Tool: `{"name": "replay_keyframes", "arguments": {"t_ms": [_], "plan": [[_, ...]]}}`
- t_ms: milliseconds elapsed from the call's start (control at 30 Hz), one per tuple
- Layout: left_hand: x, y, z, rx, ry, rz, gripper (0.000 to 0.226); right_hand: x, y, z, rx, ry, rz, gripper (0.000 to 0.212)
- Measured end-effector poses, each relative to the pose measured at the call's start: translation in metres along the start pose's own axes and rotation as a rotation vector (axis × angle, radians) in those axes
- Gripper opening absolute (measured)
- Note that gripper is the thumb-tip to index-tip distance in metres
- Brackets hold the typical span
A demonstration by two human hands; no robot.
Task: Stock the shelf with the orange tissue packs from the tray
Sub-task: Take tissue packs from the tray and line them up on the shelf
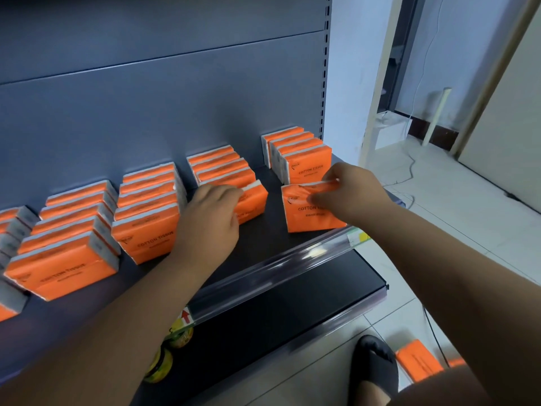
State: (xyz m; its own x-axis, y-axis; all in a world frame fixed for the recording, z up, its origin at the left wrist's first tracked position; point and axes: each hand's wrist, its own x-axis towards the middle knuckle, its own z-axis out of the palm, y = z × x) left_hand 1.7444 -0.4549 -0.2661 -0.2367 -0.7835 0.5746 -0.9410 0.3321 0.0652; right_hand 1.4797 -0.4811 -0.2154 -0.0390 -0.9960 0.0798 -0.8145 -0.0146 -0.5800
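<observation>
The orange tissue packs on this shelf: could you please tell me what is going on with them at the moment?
A person is stocking the shelf with orange tissue packs, which stand upright in rows running front to back. The left hand grips the leaning pack at the front of one row. The right hand pinches the top of the front pack in the rightmost row, which is set apart from the packs behind it. More orange packs lie on the floor below.
</observation>
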Motion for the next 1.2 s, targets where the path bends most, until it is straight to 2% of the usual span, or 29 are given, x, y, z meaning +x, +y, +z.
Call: {"name": "replay_keyframes", "arguments": {"t_ms": [367, 700, 867, 1033, 1200], "plan": [[0.008, 0.007, 0.001, 0.335, 0.023, -0.052, 0.033, 0.005, -0.003, 0.006, -0.056, -0.014, -0.01, 0.034], [0.011, 0.009, 0.002, 0.333, -0.045, -0.114, 0.037, 0.008, -0.002, 0.006, -0.052, -0.024, -0.011, 0.041], [0.009, 0.003, 0.006, 0.315, 0.011, -0.074, 0.035, 0.007, -0.002, 0.006, -0.049, -0.029, -0.016, 0.04], [0.008, 0.007, 0.009, 0.281, 0.051, -0.107, 0.046, 0.006, -0.001, 0.004, -0.031, -0.048, -0.01, 0.041], [0.006, 0.017, 0.002, 0.26, 0.084, -0.045, 0.036, 0.004, 0.002, 0.0, -0.036, -0.055, -0.012, 0.046]]}}
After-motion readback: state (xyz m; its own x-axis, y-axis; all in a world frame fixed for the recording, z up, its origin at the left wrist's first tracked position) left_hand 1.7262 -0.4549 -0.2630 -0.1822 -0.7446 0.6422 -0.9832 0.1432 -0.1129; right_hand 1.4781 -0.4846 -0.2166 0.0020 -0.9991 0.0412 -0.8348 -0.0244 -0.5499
